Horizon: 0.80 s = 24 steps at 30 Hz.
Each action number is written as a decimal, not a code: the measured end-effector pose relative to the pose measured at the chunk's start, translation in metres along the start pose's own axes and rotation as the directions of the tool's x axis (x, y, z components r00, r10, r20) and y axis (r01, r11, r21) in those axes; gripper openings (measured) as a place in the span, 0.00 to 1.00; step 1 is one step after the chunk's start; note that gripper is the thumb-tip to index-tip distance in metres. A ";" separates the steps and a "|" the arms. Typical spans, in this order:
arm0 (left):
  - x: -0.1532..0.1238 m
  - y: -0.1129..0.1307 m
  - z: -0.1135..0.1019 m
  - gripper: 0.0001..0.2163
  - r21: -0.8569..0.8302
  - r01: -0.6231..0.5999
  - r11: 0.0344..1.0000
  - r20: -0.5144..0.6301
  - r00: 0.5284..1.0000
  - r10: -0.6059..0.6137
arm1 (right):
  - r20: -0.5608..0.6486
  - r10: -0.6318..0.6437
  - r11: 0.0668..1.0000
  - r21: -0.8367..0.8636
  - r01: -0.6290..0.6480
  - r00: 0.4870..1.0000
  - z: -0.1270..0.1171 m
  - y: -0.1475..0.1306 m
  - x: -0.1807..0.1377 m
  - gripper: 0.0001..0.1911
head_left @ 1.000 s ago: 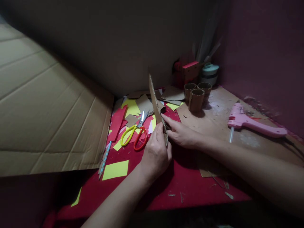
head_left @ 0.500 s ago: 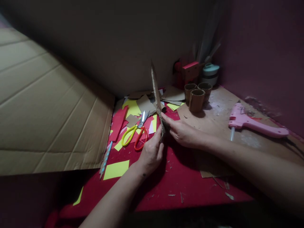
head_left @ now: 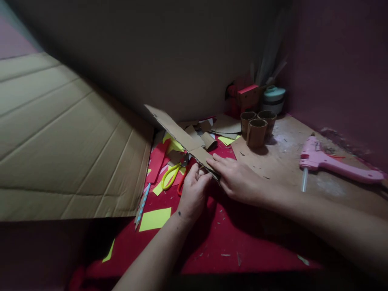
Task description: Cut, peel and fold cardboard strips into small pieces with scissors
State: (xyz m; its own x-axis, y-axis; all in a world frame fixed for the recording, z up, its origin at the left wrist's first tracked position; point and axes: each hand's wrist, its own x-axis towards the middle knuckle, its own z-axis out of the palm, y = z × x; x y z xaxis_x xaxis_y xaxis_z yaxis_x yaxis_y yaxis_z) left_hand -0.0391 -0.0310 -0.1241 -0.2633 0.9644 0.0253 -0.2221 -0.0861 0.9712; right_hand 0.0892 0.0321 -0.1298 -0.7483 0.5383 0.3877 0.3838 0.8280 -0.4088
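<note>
A long brown cardboard strip [head_left: 177, 131] slants up to the left from between my hands. My left hand [head_left: 194, 192] is under its near end with fingers curled against it. My right hand [head_left: 239, 180] lies on top of the same end, fingers pressed together and flat on the cardboard. Scissors with a yellow and an orange handle [head_left: 174, 174] lie just left of my left hand, partly hidden by the strip. All this is over a red surface [head_left: 230, 238] strewn with paper scraps.
A big corrugated cardboard sheet [head_left: 60, 149] leans at the left. Three cardboard tubes [head_left: 256, 129] stand at the back, a pink glue gun [head_left: 330, 163] lies at the right on a brown board [head_left: 287, 161]. Yellow paper [head_left: 155, 218] and a striped pencil [head_left: 142, 206] lie near left.
The cardboard strip stood almost upright before; now it has tipped over to the left and lies low and slanted. My left hand has slid under its near end, my right hand has flattened on top.
</note>
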 end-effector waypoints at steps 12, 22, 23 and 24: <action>0.008 -0.010 -0.009 0.18 -0.070 -0.006 0.997 0.022 1.000 0.008 | -0.219 -0.100 0.986 0.107 0.125 0.971 -0.005 -0.003 -0.003 0.19; 0.010 -0.002 -0.014 0.26 0.111 0.018 0.994 0.005 1.000 -0.019 | -0.045 0.395 0.534 0.824 -0.190 0.918 -0.001 0.010 0.011 0.26; 0.010 -0.004 -0.016 0.29 0.253 -0.049 0.966 -0.031 0.998 0.058 | -0.030 0.390 0.524 0.829 -0.195 0.921 0.001 0.010 0.011 0.23; 0.011 -0.007 -0.019 0.32 0.419 -0.143 0.897 -0.045 0.983 0.177 | -0.040 0.385 0.546 0.816 -0.193 0.922 0.003 0.009 0.010 0.22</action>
State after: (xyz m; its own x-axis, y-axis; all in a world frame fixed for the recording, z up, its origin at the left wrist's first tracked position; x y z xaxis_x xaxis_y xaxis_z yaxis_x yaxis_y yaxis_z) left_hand -0.0583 -0.0242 -0.1348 -0.3408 0.9215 0.1865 0.2318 -0.1099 0.9665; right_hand 0.0836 0.0448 -0.1322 -0.5201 0.8217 0.2331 -0.0878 0.2201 -0.9715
